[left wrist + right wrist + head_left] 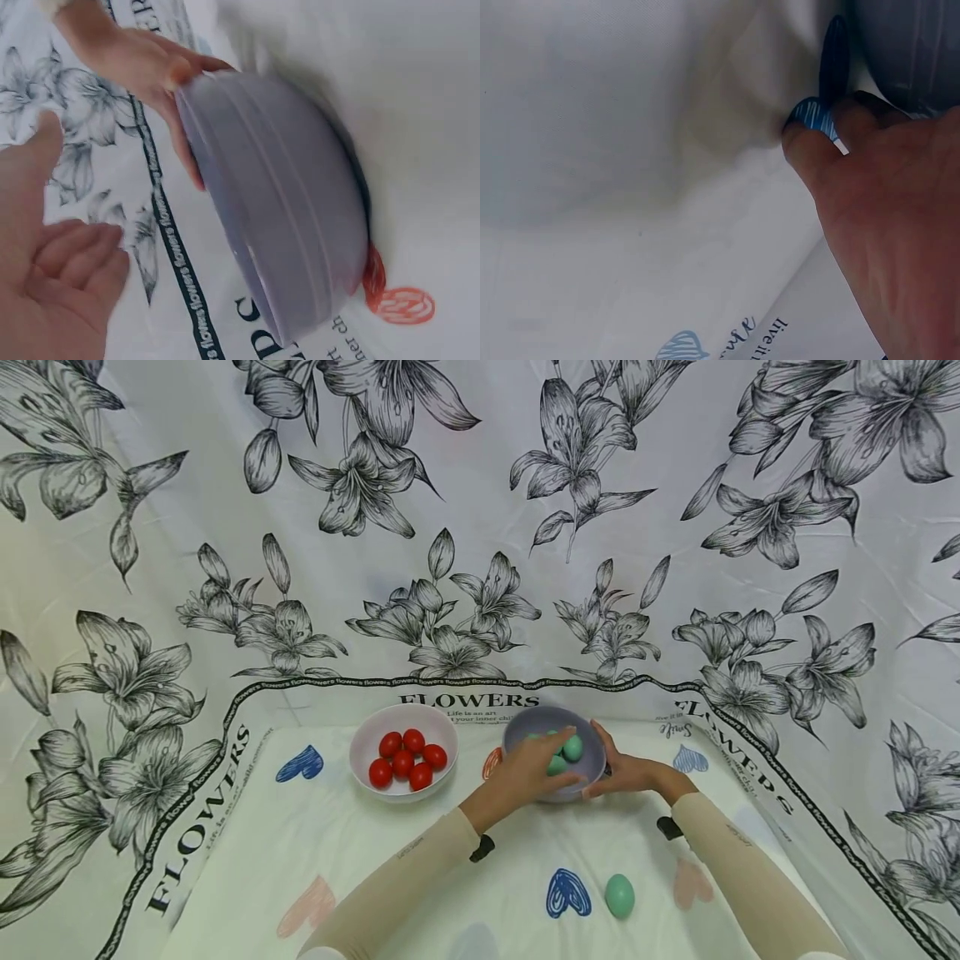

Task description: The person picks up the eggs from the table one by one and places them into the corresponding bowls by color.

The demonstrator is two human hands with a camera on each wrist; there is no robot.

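Observation:
A purple bowl (517,727) holds several green eggs (572,748), partly covered by my left hand (531,770). That hand hovers over the bowl with thumb and loosely bent fingers apart; the left wrist view shows nothing between them. At the bowl's right side, my right hand (630,773) holds the rim, its thumb toward me and its fingers spread along the far edge. In the left wrist view the bowl's outer wall (277,195) shows, with the right hand (150,75) at its rim. Another green egg (620,896) lies on the cloth, nearer to me.
Left of the purple bowl stands a white bowl (362,752) with several red egg-like balls (402,764) in it. A white cloth (420,877) printed with hearts covers the table. Flower-printed fabric (465,602) rises behind and at the sides.

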